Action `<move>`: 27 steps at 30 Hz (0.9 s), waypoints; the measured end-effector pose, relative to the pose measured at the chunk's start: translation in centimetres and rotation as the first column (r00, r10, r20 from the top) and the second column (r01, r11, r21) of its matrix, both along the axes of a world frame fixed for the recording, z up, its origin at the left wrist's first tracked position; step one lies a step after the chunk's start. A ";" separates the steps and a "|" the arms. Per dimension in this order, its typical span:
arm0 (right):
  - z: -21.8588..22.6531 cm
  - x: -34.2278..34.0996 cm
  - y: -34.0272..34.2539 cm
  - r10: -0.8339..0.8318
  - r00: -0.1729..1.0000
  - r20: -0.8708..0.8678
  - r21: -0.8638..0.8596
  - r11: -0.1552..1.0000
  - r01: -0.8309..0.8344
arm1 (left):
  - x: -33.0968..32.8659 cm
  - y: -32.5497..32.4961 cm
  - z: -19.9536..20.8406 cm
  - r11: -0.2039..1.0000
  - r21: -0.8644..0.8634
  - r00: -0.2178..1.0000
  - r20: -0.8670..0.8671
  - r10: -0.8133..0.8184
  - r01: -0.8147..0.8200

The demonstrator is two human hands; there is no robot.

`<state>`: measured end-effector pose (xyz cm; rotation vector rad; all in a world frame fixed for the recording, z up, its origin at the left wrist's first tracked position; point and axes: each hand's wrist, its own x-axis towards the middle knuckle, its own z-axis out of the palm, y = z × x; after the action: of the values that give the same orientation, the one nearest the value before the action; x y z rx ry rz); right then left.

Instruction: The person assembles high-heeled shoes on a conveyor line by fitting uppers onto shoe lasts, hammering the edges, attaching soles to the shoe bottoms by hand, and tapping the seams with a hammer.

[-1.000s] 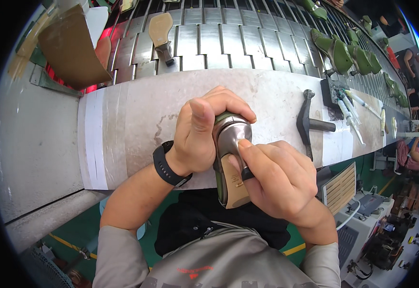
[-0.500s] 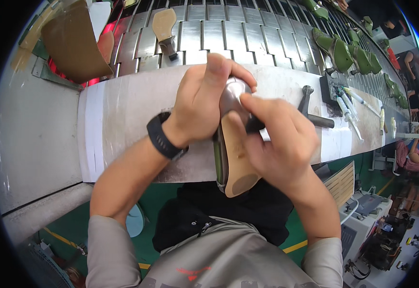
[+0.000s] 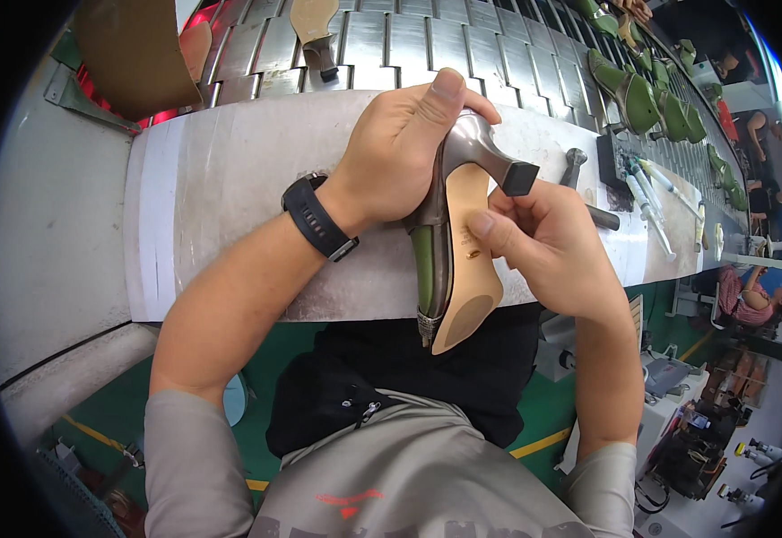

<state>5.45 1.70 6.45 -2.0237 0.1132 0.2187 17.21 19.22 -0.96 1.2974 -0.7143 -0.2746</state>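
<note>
Workbench top, pale grey, long [image 3: 238, 215]; white paper strips [image 3: 160, 215] fixed near its left end. Dark metal hammer [image 3: 574, 168], partly hidden, lying toward the bench's right. Black block-shaped holder [image 3: 612, 163], just beside it; slim pale plastic syringes [image 3: 647, 206] next to the holder. Conveyor of silvery metal slats [image 3: 413, 45], along the bench's far side, bearing one upturned tan-soled shoe with dark heel [image 3: 315, 16] and, at right, a row of green heeled shoes [image 3: 639, 103]. Curved brown sheet [image 3: 140, 54], upper left. Green floor with yellow line [image 3: 539, 443].

One held shoe [image 3: 461, 247], perhaps three syringes [image 3: 640, 198]
</note>
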 end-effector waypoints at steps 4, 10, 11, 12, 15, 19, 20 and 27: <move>1.2 1.1 0.3 0.104 0.990 -0.090 -0.116 0.987 -0.115 | -0.6 0.3 0.0 0.997 0.014 0.997 0.015 0.081 -0.081; 2.6 1.6 0.9 0.144 0.977 -0.159 -0.232 0.956 -0.179 | -0.7 0.0 0.1 0.988 -0.006 0.986 0.064 0.156 -0.156; 2.6 1.7 1.0 0.147 0.976 -0.163 -0.236 0.954 -0.183 | -0.8 0.0 0.2 0.985 0.017 0.983 0.075 0.170 -0.171; 2.7 1.8 1.2 0.158 0.978 -0.134 -0.251 0.950 -0.187 | -0.9 -0.1 0.2 0.985 0.013 0.982 0.070 0.173 -0.175; 2.7 1.9 1.7 0.161 0.982 -0.102 -0.260 0.948 -0.183 | -0.9 -0.2 0.2 0.977 -0.011 0.972 0.092 0.215 -0.215; 1.8 1.7 1.6 0.093 0.992 -0.083 -0.177 0.978 -0.107 | -0.9 -0.2 0.5 0.971 0.021 0.966 0.111 0.234 -0.238; 1.8 1.7 1.7 0.096 0.992 -0.085 -0.174 0.979 -0.110 | -1.0 -0.1 0.6 0.969 0.042 0.966 0.109 0.236 -0.242; 2.0 1.8 2.4 0.032 0.991 -0.129 -0.150 0.987 -0.051 | -1.2 -0.4 1.2 0.956 0.054 0.951 0.130 0.279 -0.288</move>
<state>7.27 4.08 8.48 -2.1662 0.1719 0.3749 16.03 18.79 0.20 1.4763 -0.6139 0.0128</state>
